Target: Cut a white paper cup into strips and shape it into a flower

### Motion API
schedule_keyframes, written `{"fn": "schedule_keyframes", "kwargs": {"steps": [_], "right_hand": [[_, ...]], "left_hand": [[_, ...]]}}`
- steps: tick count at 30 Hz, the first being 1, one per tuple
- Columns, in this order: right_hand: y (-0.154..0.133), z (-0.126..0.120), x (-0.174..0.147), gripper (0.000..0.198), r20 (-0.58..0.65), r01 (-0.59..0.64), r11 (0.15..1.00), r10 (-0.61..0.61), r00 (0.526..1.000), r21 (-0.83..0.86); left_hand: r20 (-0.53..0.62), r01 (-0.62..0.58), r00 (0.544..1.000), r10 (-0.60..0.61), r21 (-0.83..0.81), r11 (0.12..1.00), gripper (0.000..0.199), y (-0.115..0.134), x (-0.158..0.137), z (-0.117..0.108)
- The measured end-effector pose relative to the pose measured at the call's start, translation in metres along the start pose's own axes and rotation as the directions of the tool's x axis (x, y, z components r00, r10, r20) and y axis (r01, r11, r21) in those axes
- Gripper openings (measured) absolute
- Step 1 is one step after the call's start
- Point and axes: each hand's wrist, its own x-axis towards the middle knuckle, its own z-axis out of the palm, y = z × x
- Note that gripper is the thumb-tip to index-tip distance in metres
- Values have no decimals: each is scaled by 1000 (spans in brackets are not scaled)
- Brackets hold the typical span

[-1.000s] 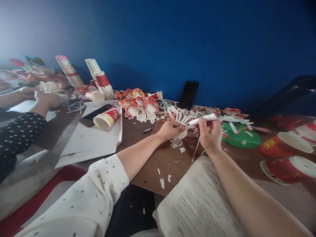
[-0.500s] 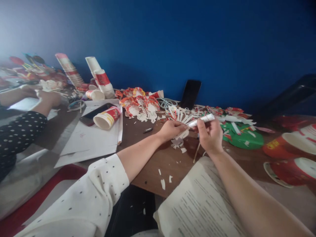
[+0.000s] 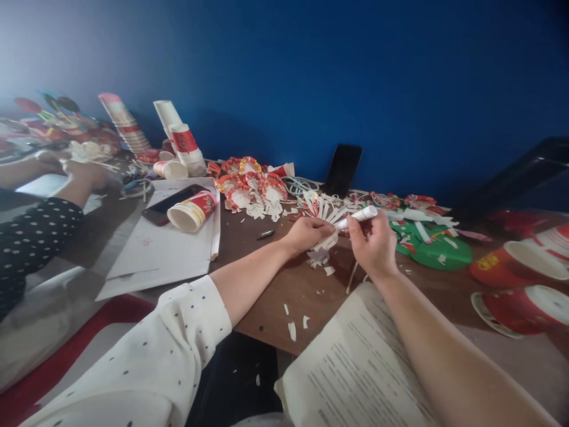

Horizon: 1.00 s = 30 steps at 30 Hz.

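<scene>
My left hand [image 3: 306, 235] is closed in a pinch on a paper cup cut into strips [image 3: 323, 209], whose white strips fan out beyond my fingers. Closed round a white marker [image 3: 362, 216], my right hand [image 3: 374, 244] tilts it so that its lower end comes close to my left fingertips and the strips. Whether the marker's tip touches the paper is hidden by my fingers. Below my hands lie white paper scraps [image 3: 319, 256] on the brown table [image 3: 271, 296].
Cut paper cups [image 3: 253, 187] lie heaped behind my left hand. A black phone [image 3: 344, 170] leans on the blue wall. At right are a green disc [image 3: 438, 250] and red cups [image 3: 511, 261]. A paper cup [image 3: 189, 214] rests on papers at left, near another person's hands [image 3: 82, 178].
My right hand has moved slightly left and down with the marker, nearer my left hand. My left hand stays almost where it was, still pinching the cut cup.
</scene>
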Motion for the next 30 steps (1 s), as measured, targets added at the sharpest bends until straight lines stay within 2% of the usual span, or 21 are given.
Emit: {"fn": "schedule_keyframes", "kwargs": {"steps": [4,9,16,21,26,30], "right_hand": [[-1,-1,2,27,-34,12,999,-13,999,-33],[-1,-5,2,25,-67,-43,986,54,996,163],[-10,-3,-2,25,54,18,1000,-19,998,17],[-10,-2,1,25,32,51,996,-49,998,-73],[0,-2,1,25,-39,32,999,-32,999,-13],[-2,-1,-2,24,16,48,999,-48,999,27]], "left_hand": [[14,-2,1000,2,-31,1000,34,-1,1,0],[18,45,999,-43,-118,992,34,-3,0,1],[40,13,999,-8,-126,992,32,-4,1,0],[25,30,999,-28,-82,996,31,-2,0,0],[14,43,999,-42,-95,995,32,-3,2,0],[39,36,999,-32,-107,994,32,-4,2,0]]}}
